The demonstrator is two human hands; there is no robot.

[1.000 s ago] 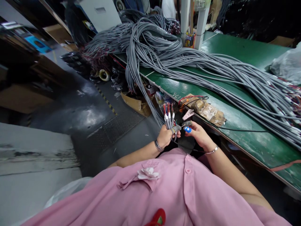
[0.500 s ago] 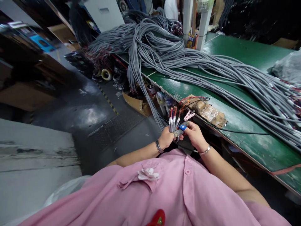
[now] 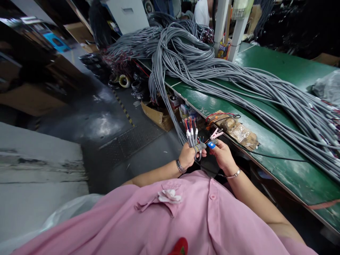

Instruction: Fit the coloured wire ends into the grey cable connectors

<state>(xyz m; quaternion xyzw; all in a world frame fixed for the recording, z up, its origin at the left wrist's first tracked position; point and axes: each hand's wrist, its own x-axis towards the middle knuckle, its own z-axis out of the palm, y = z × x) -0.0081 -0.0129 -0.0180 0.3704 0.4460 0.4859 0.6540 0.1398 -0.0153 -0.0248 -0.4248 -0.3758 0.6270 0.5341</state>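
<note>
Several grey cable ends [image 3: 191, 137] with white collars and red, blue and other thin wires stand upright in my left hand [image 3: 188, 156], which is closed round them. Finger covers show on a thumb or finger of each hand. My right hand [image 3: 221, 153] is pinched just to the right, a small blue piece [image 3: 211, 145] at its fingertips; what else it grips is too small to tell. Thin coloured wires show between the two hands. A pink clip [image 3: 216, 133] is just above my right hand, at the table's edge.
Long grey cables [image 3: 183, 67] lie in a thick bundle along the green table [image 3: 281, 58]. A taped brown block [image 3: 236, 130] with red and black leads sits at the near edge. Below are a cardboard box [image 3: 155, 115] and tape rolls [image 3: 124, 81]. A person's white sleeve [image 3: 202, 13] shows far back.
My right hand has moved slightly right, away from my left, and thin wires now show between them. The cable ends in my left hand lean more to the left. The whole view has shifted a little.
</note>
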